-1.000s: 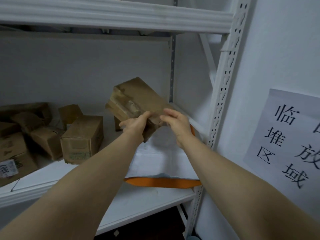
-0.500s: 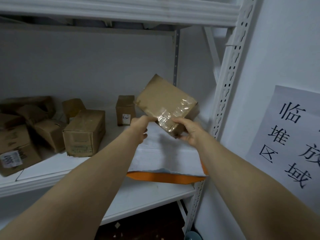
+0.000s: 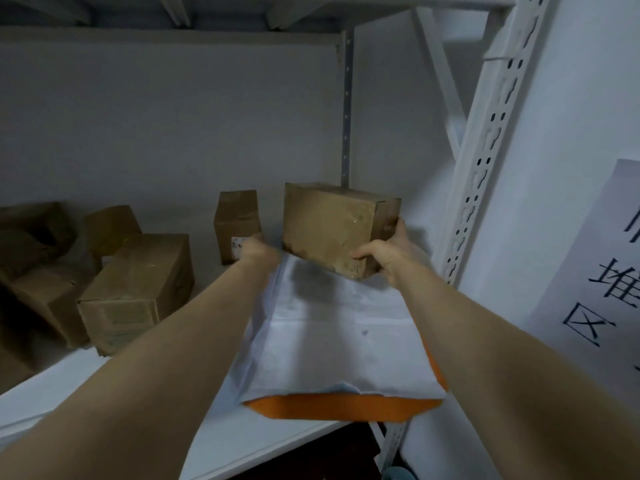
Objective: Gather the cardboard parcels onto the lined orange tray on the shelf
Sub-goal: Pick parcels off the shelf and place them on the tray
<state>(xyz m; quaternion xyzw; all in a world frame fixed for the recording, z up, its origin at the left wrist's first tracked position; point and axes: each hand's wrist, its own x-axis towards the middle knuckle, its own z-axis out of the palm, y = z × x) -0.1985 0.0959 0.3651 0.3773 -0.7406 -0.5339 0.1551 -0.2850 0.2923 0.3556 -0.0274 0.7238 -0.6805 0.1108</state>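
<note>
A brown cardboard parcel (image 3: 325, 226) is at the far end of the orange tray (image 3: 339, 407), its lower edge down at the white liner (image 3: 339, 334). My right hand (image 3: 384, 258) grips the parcel's lower right corner, thumb on the front face and fingers round the side. My left hand (image 3: 258, 252) is blurred, just left of the parcel and apart from it, in front of a small upright box (image 3: 237, 220). Its fingers cannot be made out.
Several more cardboard parcels lie on the white shelf left of the tray, a large one (image 3: 138, 285) nearest and a pile (image 3: 41, 258) at the far left. A perforated white upright (image 3: 485, 161) and a paper sign (image 3: 609, 265) stand at the right. Another shelf hangs overhead.
The parcel came down from mid-air to the far end of the tray and turned level. My left hand has come off it and shifted left; my right hand still holds it.
</note>
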